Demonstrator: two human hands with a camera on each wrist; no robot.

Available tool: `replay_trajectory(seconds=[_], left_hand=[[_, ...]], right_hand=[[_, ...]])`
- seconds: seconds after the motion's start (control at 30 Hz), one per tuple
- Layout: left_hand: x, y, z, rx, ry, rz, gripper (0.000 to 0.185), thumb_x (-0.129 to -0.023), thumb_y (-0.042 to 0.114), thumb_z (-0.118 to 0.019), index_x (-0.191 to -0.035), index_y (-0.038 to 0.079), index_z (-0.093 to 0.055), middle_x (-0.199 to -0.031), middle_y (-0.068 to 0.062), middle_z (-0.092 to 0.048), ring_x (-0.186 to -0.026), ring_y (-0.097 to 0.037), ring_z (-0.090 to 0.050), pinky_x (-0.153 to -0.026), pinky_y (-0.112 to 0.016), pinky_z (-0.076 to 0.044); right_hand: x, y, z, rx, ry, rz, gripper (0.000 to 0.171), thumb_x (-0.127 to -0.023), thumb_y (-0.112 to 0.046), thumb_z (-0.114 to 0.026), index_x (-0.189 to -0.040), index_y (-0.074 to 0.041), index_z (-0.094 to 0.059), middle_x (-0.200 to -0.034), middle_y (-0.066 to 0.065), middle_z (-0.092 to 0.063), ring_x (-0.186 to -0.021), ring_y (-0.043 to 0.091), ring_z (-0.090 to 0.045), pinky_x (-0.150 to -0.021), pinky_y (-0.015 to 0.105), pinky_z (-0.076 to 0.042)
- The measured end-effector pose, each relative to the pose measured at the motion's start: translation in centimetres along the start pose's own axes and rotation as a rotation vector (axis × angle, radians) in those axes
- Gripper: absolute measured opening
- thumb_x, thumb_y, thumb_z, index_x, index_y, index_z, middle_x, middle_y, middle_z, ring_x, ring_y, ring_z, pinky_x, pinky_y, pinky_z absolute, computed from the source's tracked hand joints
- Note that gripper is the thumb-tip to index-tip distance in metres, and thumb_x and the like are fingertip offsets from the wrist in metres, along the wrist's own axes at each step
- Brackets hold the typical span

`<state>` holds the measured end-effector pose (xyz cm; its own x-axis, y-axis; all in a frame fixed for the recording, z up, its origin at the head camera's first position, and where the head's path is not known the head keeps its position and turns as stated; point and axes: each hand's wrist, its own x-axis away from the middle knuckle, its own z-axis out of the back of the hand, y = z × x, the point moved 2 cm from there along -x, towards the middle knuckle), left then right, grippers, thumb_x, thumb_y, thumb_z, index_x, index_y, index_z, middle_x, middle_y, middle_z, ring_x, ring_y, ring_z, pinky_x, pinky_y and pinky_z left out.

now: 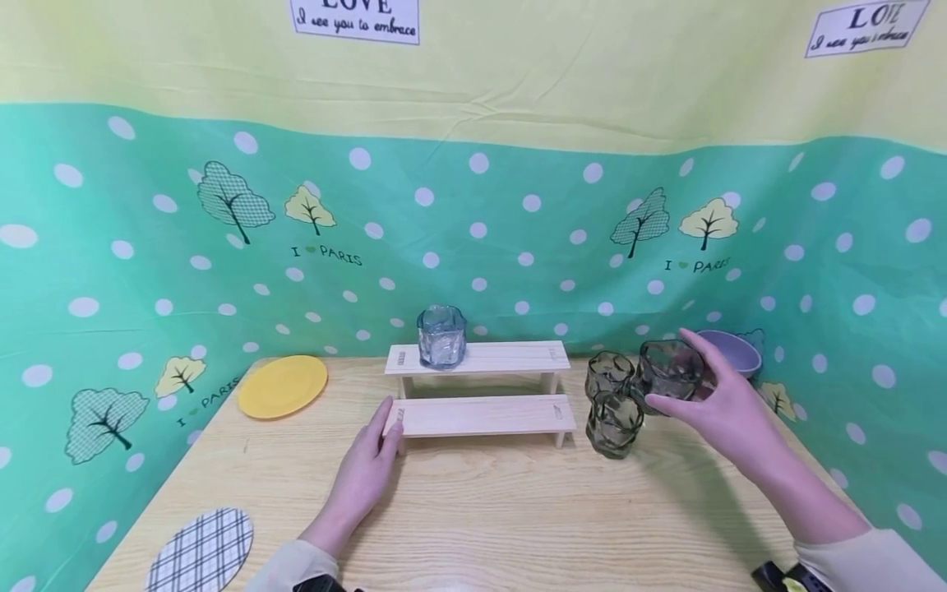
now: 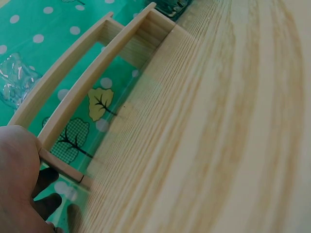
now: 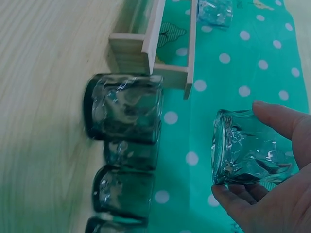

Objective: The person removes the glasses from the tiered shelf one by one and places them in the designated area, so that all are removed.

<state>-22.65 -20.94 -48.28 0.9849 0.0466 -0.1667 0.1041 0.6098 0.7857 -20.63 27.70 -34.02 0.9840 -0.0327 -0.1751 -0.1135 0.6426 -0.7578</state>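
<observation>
With our right grip (image 1: 728,415) we are pinching a dark glass (image 1: 669,370) between the thumb and the fingers, and this glass is in the air, about upright, just ahead and to the left of the palm. Its base is above the tops of the standing glasses (image 1: 616,427), as we see in the right wrist view, and it is apart from them.

The relation that counts most, in our judgement, is sideways: the lower board (image 1: 473,415) of the wooden rack lies to the left of our right grip, with its long axis going left to right, so its nearer end points toward us there. The standing glasses are on the desk (image 1: 503,510) between the two, so a low path to the left could knock them. The upper board (image 1: 510,356) lies also to the left, a little farther ahead, and the blue glass (image 1: 442,339) stands on its far end.

Our left grip (image 1: 370,460), fingers extended, rests against the left end of the lower board. The right one is nearer to the opposite end.
</observation>
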Motion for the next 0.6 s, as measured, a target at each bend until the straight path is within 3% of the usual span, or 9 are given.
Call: replay_trajectory(seconds=[0.13, 0.33, 0.6], left_hand=[[0.0, 0.0, 0.0, 0.0, 0.001, 0.0, 0.061, -0.121, 0.036, -0.048, -0.175, 0.011, -0.033, -0.122, -0.019, -0.067, -0.131, -0.04, -0.06, -0.12, -0.066, -0.042], [-0.1, 0.0, 0.0, -0.002, 0.002, -0.004, 0.061, -0.12, 0.035, -0.049, -0.174, 0.01, -0.034, -0.116, -0.015, -0.066, -0.124, -0.037, -0.061, -0.119, -0.065, -0.043], [-0.2, 0.0, 0.0, 0.001, 0.002, -0.003, 0.061, -0.12, 0.035, -0.049, -0.174, 0.01, -0.034, -0.117, -0.016, -0.066, -0.126, -0.037, -0.061, -0.12, -0.065, -0.042]], right_hand=[[0.3, 1.0, 0.6, 0.018, 0.014, -0.014, 0.124, -0.089, -0.045, -0.095, -0.18, -0.028, -0.011, -0.179, 0.031, -0.016, -0.145, 0.066, -0.039, -0.105, 0.084, -0.041], [0.4, 2.6, 1.0, 0.053, -0.002, -0.055, 0.127, -0.089, -0.045, -0.095, -0.18, -0.025, -0.01, -0.177, 0.036, -0.012, -0.153, 0.071, -0.019, -0.109, 0.091, -0.027], [0.8, 4.9, 0.6, 0.099, -0.035, -0.103, 0.13, -0.087, -0.048, -0.095, -0.179, -0.017, -0.01, -0.172, 0.043, -0.015, -0.147, 0.075, -0.025, -0.107, 0.09, -0.029]])
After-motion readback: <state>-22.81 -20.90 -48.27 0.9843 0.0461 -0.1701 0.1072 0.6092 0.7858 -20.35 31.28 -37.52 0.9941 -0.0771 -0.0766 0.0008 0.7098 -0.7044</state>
